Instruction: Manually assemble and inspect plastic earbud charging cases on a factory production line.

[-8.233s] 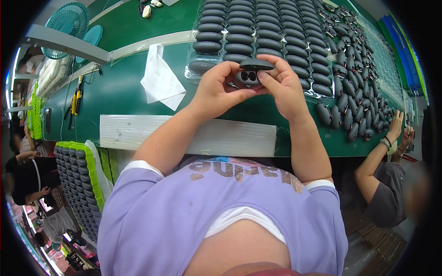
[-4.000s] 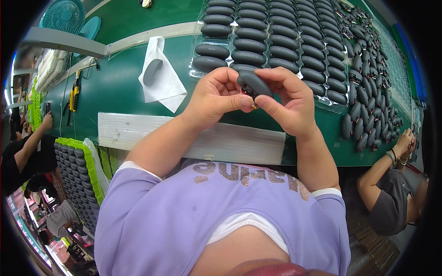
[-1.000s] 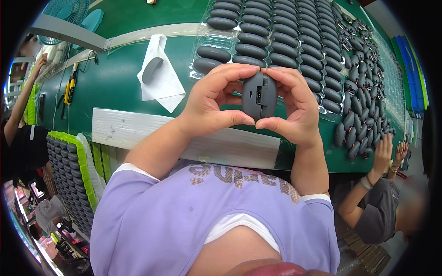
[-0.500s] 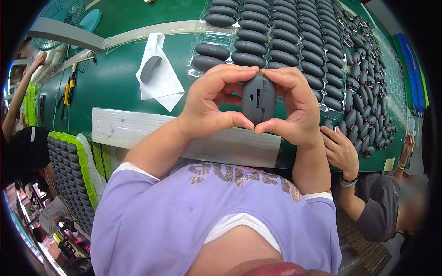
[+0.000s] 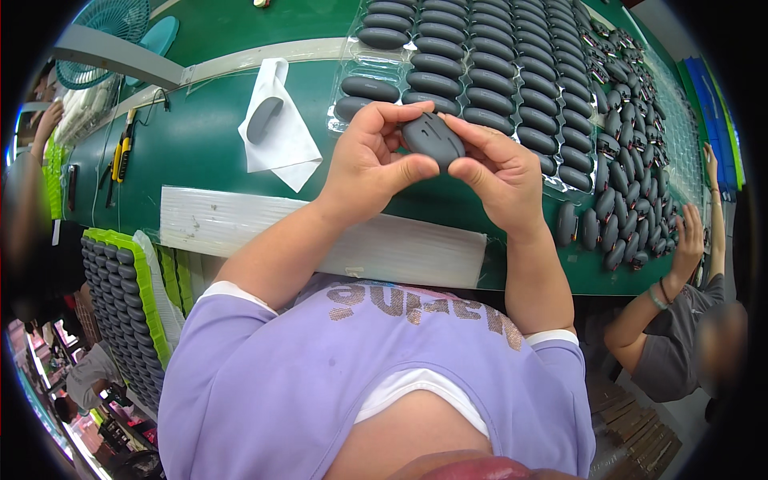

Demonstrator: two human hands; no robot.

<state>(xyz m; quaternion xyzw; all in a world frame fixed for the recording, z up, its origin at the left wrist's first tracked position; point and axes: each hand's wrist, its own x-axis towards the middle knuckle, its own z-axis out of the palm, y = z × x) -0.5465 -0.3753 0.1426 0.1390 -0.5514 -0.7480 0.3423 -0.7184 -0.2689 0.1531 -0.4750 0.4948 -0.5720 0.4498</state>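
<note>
Left fingers: the left hand [image 5: 370,164] pinches the near left side of a dark grey oval case [image 5: 433,140], thumb pressed flat along its near edge, the other fingers curled over its far left end.
Right fingers: the right hand [image 5: 502,172] pinches the right side of the same case, fingertips [image 5: 460,126] laid on its top and thumb under its near rim.
Case position: lifted clear of the green table [image 5: 208,148], above its near middle, just in front of the clear tray [image 5: 512,88].
Case state: appears closed, smooth domed face toward the camera, with a small mark near its far end.
Long axis: runs from the far left to the near right, tilted, roughly toward the table's near right corner; the narrower end looks to be the far one, though I cannot be sure.
Work done, judged: many rows of like grey cases lie seated in the tray, orderly.
Work left, judged: the held case is not yet set down; a loose heap of cases [image 5: 620,216] lies by the table's right edge.
Beside: one more grey case [image 5: 264,120] rests on a white cloth [image 5: 280,140] to the left.
Neighbour: another person's hand [image 5: 690,244] reaches at the heap.
</note>
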